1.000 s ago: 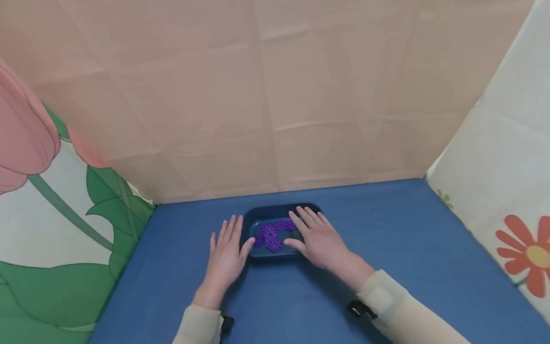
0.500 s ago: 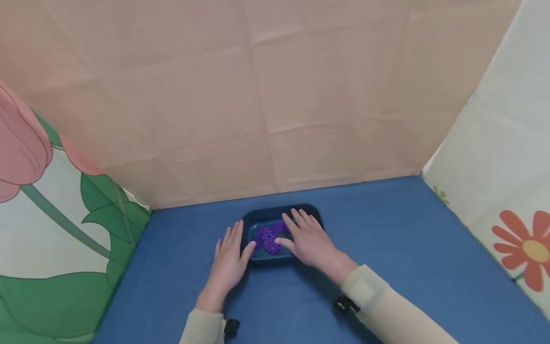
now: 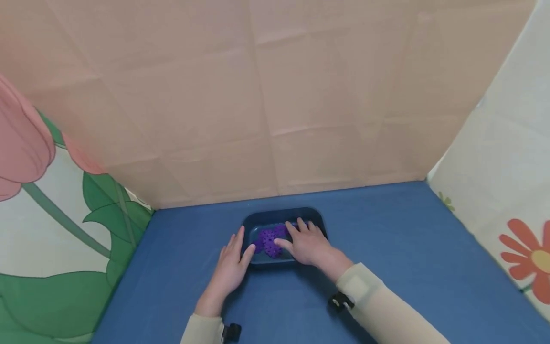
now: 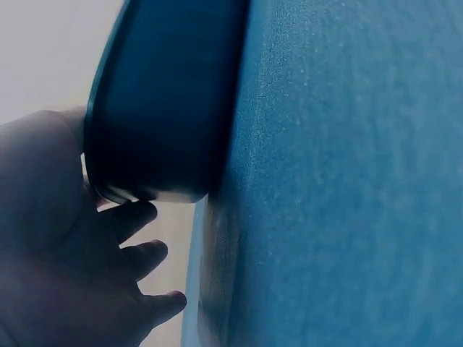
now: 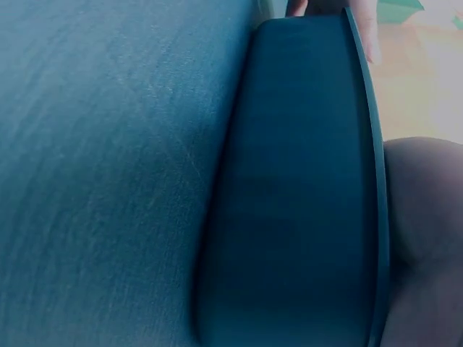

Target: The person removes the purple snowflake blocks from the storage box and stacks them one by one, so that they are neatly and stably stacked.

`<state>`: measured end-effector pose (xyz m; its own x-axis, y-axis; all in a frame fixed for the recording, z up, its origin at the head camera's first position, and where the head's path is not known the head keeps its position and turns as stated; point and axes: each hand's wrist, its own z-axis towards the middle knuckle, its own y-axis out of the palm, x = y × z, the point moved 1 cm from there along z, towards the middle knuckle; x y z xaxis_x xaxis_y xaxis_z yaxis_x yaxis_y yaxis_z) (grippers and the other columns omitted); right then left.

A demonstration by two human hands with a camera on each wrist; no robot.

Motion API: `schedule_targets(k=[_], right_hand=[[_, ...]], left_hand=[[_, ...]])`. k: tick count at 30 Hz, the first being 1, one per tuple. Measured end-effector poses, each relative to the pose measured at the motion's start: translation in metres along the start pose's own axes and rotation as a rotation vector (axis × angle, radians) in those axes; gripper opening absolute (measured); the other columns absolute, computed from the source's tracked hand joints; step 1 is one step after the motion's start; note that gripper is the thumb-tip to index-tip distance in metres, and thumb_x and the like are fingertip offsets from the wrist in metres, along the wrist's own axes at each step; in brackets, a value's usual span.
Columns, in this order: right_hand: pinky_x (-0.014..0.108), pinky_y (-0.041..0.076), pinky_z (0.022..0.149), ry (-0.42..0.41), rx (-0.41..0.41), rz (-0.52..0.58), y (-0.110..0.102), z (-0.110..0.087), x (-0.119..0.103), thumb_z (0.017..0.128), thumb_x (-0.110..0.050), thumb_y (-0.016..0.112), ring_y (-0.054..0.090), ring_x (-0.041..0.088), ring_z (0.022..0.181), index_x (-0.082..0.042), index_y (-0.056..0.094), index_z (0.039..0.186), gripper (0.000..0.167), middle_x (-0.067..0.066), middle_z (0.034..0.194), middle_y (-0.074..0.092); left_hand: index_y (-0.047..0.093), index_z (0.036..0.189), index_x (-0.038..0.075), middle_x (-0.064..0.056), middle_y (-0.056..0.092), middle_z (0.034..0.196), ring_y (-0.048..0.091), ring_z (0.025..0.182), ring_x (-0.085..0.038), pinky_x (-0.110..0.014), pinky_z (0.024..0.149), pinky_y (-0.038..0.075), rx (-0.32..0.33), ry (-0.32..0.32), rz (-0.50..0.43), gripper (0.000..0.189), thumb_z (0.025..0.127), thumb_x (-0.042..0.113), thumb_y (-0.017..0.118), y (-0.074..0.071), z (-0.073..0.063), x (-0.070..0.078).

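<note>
A dark blue tray (image 3: 274,263) with rounded corners sits on the blue tabletop, holding several purple flower-shaped plastic pieces (image 3: 269,242). At its left end is my left hand (image 3: 229,270), fingers extended along the outside and thumb at the rim. The left wrist view has those fingertips spread beside the tray's end wall (image 4: 163,108). My right hand (image 3: 308,246) reaches over the front right part of the tray, its fingers spread and slightly bent above the pieces. Its fingertips overlap the far pieces in the head view. In the right wrist view the tray's long wall (image 5: 296,181) stands between hand and table.
Blue cloth (image 3: 386,239) covers the table around the tray. A plain beige sheet (image 3: 266,95) hangs behind its back edge. Flower-printed panels border the left (image 3: 56,296) and right (image 3: 485,157) sides. Black wrist devices (image 3: 341,301) sit under the sleeves.
My right hand has moved left and lower into the tray, its fingers now bending toward the pieces. My left hand stays at the tray's left end. The view has shifted slightly.
</note>
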<state>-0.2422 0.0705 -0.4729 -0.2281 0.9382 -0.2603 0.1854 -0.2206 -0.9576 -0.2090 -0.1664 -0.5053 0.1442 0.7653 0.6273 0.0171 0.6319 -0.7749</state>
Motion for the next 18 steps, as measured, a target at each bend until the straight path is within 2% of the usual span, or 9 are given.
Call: schedule_targets(k=[4, 8, 13, 18], right_hand=[[0.058, 0.019, 0.113, 0.007, -0.051, 0.031, 0.000, 0.002, -0.001, 0.093, -0.073, 0.027, 0.022, 0.046, 0.141, -0.017, 0.035, 0.153, 0.082, 0.022, 0.155, 0.028], [0.057, 0.019, 0.113, -0.023, -0.097, 0.045, 0.000, 0.004, -0.002, 0.095, -0.071, 0.029, 0.020, 0.044, 0.142, -0.015, 0.036, 0.152, 0.081, 0.021, 0.155, 0.028], [0.055, 0.018, 0.114, -0.087, -0.145, 0.035, 0.000, 0.006, -0.001, 0.095, -0.070, 0.029, 0.018, 0.039, 0.144, -0.013, 0.036, 0.152, 0.080, 0.016, 0.157, 0.027], [0.057, 0.017, 0.114, -0.162, -0.155, 0.046, 0.003, 0.012, -0.001, 0.097, -0.067, 0.030, 0.019, 0.036, 0.145, -0.014, 0.037, 0.151, 0.077, 0.012, 0.157, 0.028]], left_hand=[[0.012, 0.157, 0.032, -0.002, 0.021, 0.160, 0.014, 0.147, -0.026, -0.059, 0.114, 0.012, -0.007, -0.008, -0.023, 0.073, 0.097, 0.066, 0.034, 0.000, 0.001, -0.001], [0.012, 0.157, 0.032, -0.003, 0.020, 0.160, 0.014, 0.147, -0.027, -0.059, 0.114, 0.012, -0.010, -0.002, -0.048, 0.071, 0.098, 0.064, 0.036, 0.001, 0.000, -0.003], [0.012, 0.157, 0.032, -0.002, 0.020, 0.161, 0.015, 0.147, -0.026, -0.058, 0.114, 0.013, -0.014, 0.007, -0.062, 0.070, 0.099, 0.061, 0.037, 0.001, 0.001, -0.004], [0.012, 0.157, 0.035, -0.001, 0.020, 0.160, 0.015, 0.147, -0.026, -0.058, 0.114, 0.013, -0.012, 0.000, -0.066, 0.071, 0.097, 0.065, 0.035, 0.001, 0.001, -0.005]])
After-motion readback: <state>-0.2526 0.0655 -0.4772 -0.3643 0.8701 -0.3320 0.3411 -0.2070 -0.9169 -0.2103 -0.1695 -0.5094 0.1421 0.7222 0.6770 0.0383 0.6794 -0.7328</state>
